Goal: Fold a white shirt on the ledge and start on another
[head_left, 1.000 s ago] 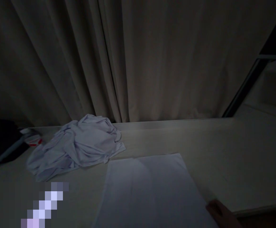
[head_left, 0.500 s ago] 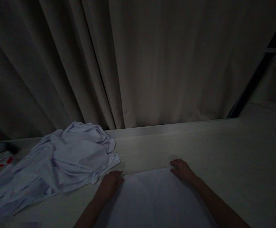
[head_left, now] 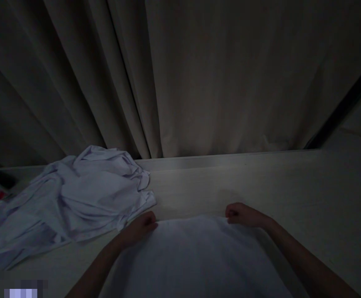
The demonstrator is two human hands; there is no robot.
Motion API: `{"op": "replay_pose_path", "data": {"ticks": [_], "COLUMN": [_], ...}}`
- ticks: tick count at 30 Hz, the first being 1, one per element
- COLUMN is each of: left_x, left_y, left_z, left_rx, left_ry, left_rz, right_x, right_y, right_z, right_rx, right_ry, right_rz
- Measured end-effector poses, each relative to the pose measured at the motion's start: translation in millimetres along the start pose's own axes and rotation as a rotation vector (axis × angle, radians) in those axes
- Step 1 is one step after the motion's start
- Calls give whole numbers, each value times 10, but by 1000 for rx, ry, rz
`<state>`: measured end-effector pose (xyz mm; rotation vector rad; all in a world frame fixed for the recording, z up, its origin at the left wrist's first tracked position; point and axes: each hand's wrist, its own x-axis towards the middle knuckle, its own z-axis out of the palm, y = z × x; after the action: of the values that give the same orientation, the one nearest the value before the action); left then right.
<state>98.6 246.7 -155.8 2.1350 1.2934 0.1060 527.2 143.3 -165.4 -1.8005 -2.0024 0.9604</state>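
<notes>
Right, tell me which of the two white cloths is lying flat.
The smooth white cloth between both hands, nearest the camera. The crumpled white cloth lies bunched up further left on the table.

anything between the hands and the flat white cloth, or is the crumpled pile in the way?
Nothing visible stands between them. The left hand and right hand are both closed on the far corners of the flat white cloth. The crumpled white garment lies to the left on the table, its edge close to the left hand; contact cannot be told.

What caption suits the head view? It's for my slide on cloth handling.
Left hand and right hand pinch the far corners of a flat white cloth beside a crumpled white garment.
</notes>
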Motion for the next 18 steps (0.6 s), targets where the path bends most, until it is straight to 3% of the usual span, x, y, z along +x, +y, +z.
{"op": "replay_pose_path", "data": {"ticks": [3, 8, 12, 18], "left_x": [104, 237, 210, 200], "left_y": [-22, -52, -99, -117], "left_z": [-110, -40, 38, 4], "left_rx": [-10, 76, 92, 130], "left_ry": [-69, -35, -9, -24], "left_rz": [8, -29, -33, -37], "right_x": [150, 363, 327, 269], "right_y": [52, 124, 137, 119], "right_z": [-94, 6, 87, 108], "right_rx": [-58, -167, -223, -331], "right_ry": [-72, 5, 49, 81], "right_rz": [51, 89, 96, 104]}}
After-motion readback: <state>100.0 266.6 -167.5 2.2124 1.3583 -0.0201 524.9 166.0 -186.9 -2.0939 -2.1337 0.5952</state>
